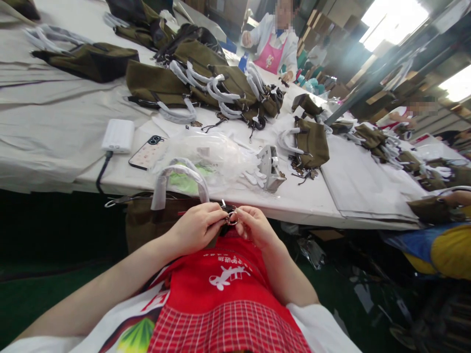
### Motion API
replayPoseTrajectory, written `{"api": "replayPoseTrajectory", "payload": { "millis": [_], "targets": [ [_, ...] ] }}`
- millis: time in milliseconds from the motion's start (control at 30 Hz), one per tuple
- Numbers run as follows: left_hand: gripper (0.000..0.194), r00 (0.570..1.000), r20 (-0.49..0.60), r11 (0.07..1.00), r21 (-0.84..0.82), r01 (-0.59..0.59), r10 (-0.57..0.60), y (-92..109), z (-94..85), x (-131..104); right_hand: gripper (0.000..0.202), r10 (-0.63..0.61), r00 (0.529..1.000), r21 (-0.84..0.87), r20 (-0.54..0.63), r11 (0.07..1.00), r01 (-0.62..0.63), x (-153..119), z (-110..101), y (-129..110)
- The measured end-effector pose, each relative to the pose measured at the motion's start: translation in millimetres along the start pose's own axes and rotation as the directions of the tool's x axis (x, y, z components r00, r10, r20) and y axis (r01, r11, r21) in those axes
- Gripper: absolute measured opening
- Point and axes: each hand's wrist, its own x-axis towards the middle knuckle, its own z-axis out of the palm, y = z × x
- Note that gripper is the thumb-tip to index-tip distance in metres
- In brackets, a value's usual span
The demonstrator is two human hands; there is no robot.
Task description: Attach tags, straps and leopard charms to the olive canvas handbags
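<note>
Close in front of my red apron, both hands meet at a small metal ring (232,218). My left hand (200,223) is closed, its fingertips pinching the ring's left side near the bag's end. From the other side, my right hand (253,224) pinches the same ring between thumb and finger. An olive handbag (142,223) hangs at the table edge, partly behind my left hand and forearm. Its handle (159,189) is wrapped in clear plastic and stands up. How the ring joins the bag is hidden by my fingers.
On the white table (309,198) lie a clear plastic bag (206,152), a metal dispenser (271,169), a phone (147,153) and a white power bank (118,136) with a cable. Several olive handbags (158,81) are piled behind. A co-worker in a pink apron (270,53) stands across the table.
</note>
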Motion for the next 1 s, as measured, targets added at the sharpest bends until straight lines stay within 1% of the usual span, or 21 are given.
{"api": "replayPoseTrajectory", "payload": {
  "millis": [67,133,267,367,433,467,500,533,567,633,700,733,767,800,833,867,900,933,967,1000],
  "targets": [
    [0.025,0.998,0.064,0.999,0.043,-0.020,0.017,-1,-7.1,0,0.044,0.011,0.999,-0.140,0.053,0.990,-0.004,-2,-4,-7],
    [0.024,0.998,0.056,0.999,0.045,-0.019,0.017,-2,-10.8,1,0.043,0.010,0.998,-0.167,0.064,0.986,0.001,-2,-5,-9],
    [0.026,0.998,-0.058,0.997,-0.072,0.009,-0.013,-1,-7.2,0,0.042,-0.012,1.000,-0.047,0.012,0.999,0.012,2,-2,-1],
    [0.025,0.996,-0.093,0.988,-0.154,-0.008,-0.006,2,-1.4,-2,0.042,-0.052,0.998,0.026,-0.025,0.998,0.053,6,2,6],
    [0.019,0.991,-0.132,0.985,-0.169,-0.021,-0.002,5,0.0,-2,0.043,-0.071,0.997,0.090,-0.021,0.993,0.072,8,5,7],
    [0.015,0.986,-0.165,0.985,-0.171,-0.013,-0.016,6,-0.6,-2,0.044,-0.067,0.998,0.130,0.005,0.989,0.066,8,6,6],
    [0.014,0.979,-0.198,0.985,-0.173,0.003,-0.038,7,-2.0,-1,0.044,-0.057,0.997,0.172,0.042,0.984,0.049,8,7,5],
    [0.017,0.973,-0.221,0.983,-0.180,0.020,-0.060,7,-4.0,0,0.044,-0.044,0.996,0.214,0.083,0.976,0.025,8,8,4],
    [0.021,0.972,-0.227,0.981,-0.191,0.025,-0.069,7,-6.5,2,0.044,-0.026,0.991,0.251,0.129,0.968,-0.007,8,9,3],
    [0.023,0.981,-0.193,0.976,-0.219,-0.015,-0.028,5,-12.1,7,0.044,0.027,0.977,0.286,0.212,0.954,-0.088,9,11,3],
    [0.017,0.989,-0.146,0.974,-0.217,-0.069,0.037,1,-17.5,12,0.046,0.099,0.964,0.235,0.246,0.959,-0.158,12,13,6],
    [0.017,0.990,-0.131,0.977,-0.197,-0.083,0.057,-1,-19.9,13,0.048,0.122,0.967,0.185,0.222,0.969,-0.165,14,14,7],
    [0.017,0.990,-0.121,0.983,-0.165,-0.085,0.066,-3,-22.1,15,0.050,0.105,0.982,0.127,0.159,0.984,-0.126,15,15,9],
    [0.018,0.992,-0.113,0.989,-0.127,-0.078,0.063,-4,-24.1,16,0.051,0.037,0.997,0.057,0.071,0.998,-0.041,16,16,9],
    [0.018,0.993,-0.105,0.994,-0.087,-0.063,0.054,-5,-25.9,16,0.052,-0.075,0.997,-0.024,-0.013,0.997,0.075,17,16,10],
    [0.019,0.994,-0.106,0.998,-0.053,-0.042,0.037,-6,-27.3,16,0.051,-0.197,0.978,-0.102,-0.065,0.977,0.190,17,16,10],
    [0.020,0.994,-0.112,0.999,-0.033,-0.013,0.009,-6,-28.3,16,0.048,-0.296,0.952,-0.161,-0.077,0.946,0.282,17,16,10],
    [0.020,0.992,-0.123,0.999,-0.031,0.022,-0.026,-6,-28.7,17,0.044,-0.357,0.932,-0.195,-0.060,0.920,0.340,17,16,9],
    [0.021,0.988,-0.138,0.997,-0.047,0.060,-0.066,-5,-28.4,17,0.041,-0.377,0.926,-0.204,-0.033,0.909,0.363,16,16,9],
    [0.021,0.982,-0.153,0.992,-0.082,0.099,-0.111,-5,-27.5,17,0.039,-0.367,0.930,-0.193,-0.012,0.913,0.358,16,17,10]
  ]
}}
